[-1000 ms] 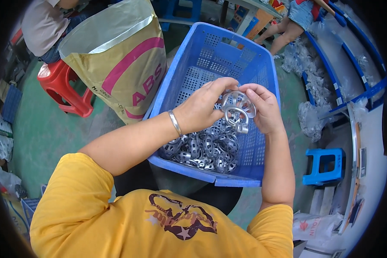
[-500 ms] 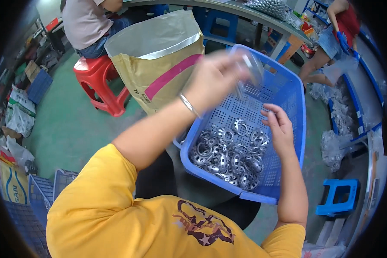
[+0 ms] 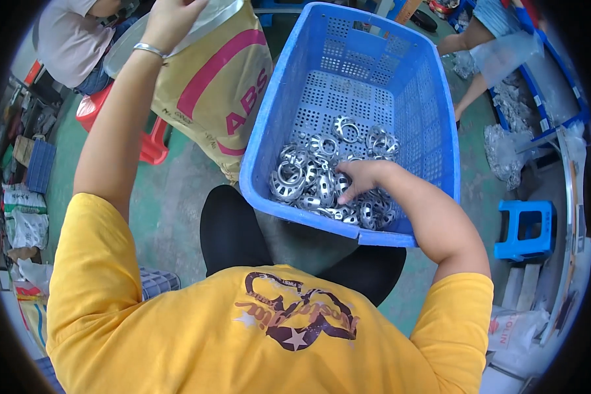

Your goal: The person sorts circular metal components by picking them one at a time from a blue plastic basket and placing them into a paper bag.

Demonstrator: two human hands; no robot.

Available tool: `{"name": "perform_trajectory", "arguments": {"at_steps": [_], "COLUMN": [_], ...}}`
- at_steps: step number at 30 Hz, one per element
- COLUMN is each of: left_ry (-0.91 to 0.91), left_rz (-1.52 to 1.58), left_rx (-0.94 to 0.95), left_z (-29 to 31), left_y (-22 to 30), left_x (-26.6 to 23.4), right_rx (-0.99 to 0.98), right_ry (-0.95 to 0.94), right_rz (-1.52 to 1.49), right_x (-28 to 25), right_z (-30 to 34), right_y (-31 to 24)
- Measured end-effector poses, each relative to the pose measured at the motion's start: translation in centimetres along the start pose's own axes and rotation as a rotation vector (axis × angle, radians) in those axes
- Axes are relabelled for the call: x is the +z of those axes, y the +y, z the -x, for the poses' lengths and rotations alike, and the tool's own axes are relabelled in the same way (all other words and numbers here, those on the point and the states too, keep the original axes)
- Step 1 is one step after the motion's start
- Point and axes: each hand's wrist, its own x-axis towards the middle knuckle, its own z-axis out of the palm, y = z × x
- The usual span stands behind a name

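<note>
A blue perforated plastic basket (image 3: 266, 148) stands in front of me, holding a heap of silvery slotted metal rings (image 3: 287, 178). My right hand (image 3: 368, 176) reaches into it, thumb and fingers apart and touching the heap. Its fingertips point down among the rings; none is plainly gripped. At the upper left my left hand (image 3: 171, 25) is raised over the mouth of a tall tan sack (image 3: 203, 92) with a magenta stripe. The picture's top edge cuts off its fingers, so what they hold, if anything, is hidden.
Left of the sack a person (image 3: 72, 43) sits on a red stool (image 3: 152, 141). Another person's bare leg (image 3: 469, 98) shows beyond the basket's right side. A blue stool (image 3: 524, 230) stands at the right, near blue-edged shelving (image 3: 538, 108) with clear plastic bags.
My left hand has moved from above the basket, where it held a blurred clear thing, to the sack. My right hand has lowered onto the rings. The view has tilted and shifted.
</note>
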Motion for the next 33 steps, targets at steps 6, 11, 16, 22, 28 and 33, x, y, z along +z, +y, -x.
{"name": "perform_trajectory", "arguments": {"at_steps": [6,11,16,22,28,33], "left_ry": [-0.219,-0.442,-0.776,-0.702,-0.669,-0.471], "left_rz": [1.010,1.052,1.214,1.907,1.738,1.139], "left_rx": [-0.333,-0.972,-1.244,-0.711,-0.466,0.083], "left_z": [4.8,9.0,8.6,8.9,8.7,9.1], "left_y": [17.6,19.2,18.6,18.9,19.6,20.2], "left_x": [5.2,13.0,13.3,11.7,11.5,11.2], "right_rx": [0.013,0.084,-0.233,-0.388,-0.320,-0.358], "right_ry": [-0.098,0.371,0.967,1.235,0.788,0.730], "right_rz": [0.205,-0.057,0.057,-0.252,-1.102,-1.188], "right_x": [-3.6,-7.9,-9.6,-10.1,-10.7,-10.6], "right_z": [1.6,3.9,7.4,9.0,9.8,10.1], "right_y": [-1.2,-2.2,-3.2,-3.2,-0.7,-1.4]}}
